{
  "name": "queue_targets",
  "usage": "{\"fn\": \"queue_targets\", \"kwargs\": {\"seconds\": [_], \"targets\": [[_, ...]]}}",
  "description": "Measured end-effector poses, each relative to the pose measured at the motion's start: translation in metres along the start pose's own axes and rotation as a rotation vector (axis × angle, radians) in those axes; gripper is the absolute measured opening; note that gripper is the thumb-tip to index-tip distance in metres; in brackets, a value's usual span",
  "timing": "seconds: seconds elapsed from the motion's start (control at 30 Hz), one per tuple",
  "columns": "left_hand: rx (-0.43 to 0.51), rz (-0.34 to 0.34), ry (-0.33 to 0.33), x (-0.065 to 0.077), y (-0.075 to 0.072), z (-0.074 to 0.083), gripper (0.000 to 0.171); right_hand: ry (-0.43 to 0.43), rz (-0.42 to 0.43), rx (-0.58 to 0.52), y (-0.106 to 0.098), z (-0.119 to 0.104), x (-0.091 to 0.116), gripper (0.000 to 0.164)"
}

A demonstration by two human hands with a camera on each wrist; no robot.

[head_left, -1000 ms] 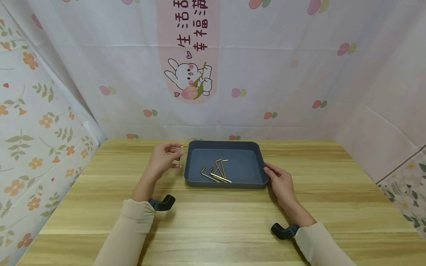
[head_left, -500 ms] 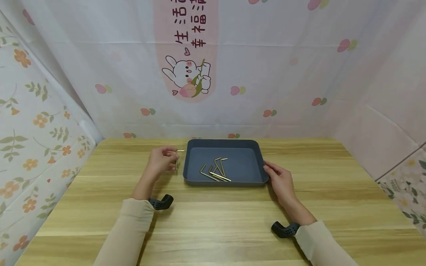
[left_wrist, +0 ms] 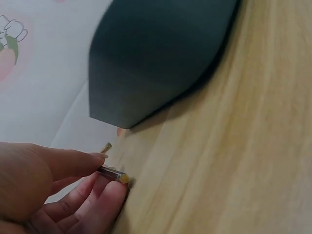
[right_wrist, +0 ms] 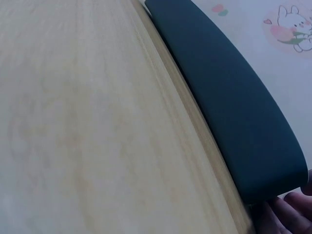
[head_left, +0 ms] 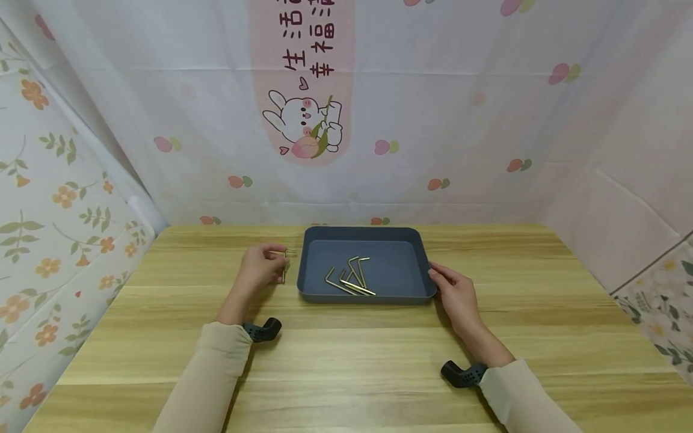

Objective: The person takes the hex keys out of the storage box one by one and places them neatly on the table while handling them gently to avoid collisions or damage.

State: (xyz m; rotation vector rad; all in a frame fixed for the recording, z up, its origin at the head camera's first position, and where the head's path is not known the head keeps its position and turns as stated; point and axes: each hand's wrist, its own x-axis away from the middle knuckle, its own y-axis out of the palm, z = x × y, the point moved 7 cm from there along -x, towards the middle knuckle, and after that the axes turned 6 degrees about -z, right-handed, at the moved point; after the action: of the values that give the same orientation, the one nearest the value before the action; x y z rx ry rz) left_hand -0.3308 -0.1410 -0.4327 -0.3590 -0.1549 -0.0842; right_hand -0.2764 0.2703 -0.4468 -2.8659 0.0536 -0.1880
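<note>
My left hand (head_left: pixel 261 264) pinches a brass-coloured L-shaped hex key (head_left: pixel 284 270) between thumb and fingers, just left of the tray and low over the table. In the left wrist view the hex key (left_wrist: pixel 114 174) shows its six-sided end; whether a second key lies in the grip I cannot tell. A shallow dark grey rectangular tray (head_left: pixel 397 297) holds several similar hex keys (head_left: pixel 354 276), heaped towards its front left. At the tray's right wall my right hand (head_left: pixel 459 294) grips the edge, thumb near the rim; in the right wrist view its fingers (right_wrist: pixel 287 214) are at the tray's corner.
The wood-grain table (head_left: pixel 357 367) reaches to a printed cloth backdrop (head_left: pixel 465 132) behind the tray. Floral cloth (head_left: pixel 59 240) hangs at the left. Each wrist wears a black curved mount, such as the left wrist mount (head_left: pixel 263 329).
My left hand has drawn the hex key left, away from the tray's wall, and lowered it towards the table. The right hand stays at the tray. The head view has shifted slightly.
</note>
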Motion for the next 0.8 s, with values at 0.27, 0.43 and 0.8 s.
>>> {"fn": "queue_targets", "kwargs": {"seconds": [0.27, 0.43, 0.8], "targets": [[-0.09, 0.027, 0.001, 0.0, 0.004, 0.0, 0.031, -0.003, 0.026, -0.011, 0.0, -0.002, 0.001, 0.045], [-0.213, 0.087, 0.05, 0.001, 0.004, 0.007, 0.025, -0.022, 0.077, -0.035, -0.002, -0.003, 0.001, 0.041], [-0.429, 0.206, 0.096, 0.006, 0.004, 0.014, 0.021, -0.071, 0.213, -0.003, -0.006, -0.005, 0.002, 0.033]]}}
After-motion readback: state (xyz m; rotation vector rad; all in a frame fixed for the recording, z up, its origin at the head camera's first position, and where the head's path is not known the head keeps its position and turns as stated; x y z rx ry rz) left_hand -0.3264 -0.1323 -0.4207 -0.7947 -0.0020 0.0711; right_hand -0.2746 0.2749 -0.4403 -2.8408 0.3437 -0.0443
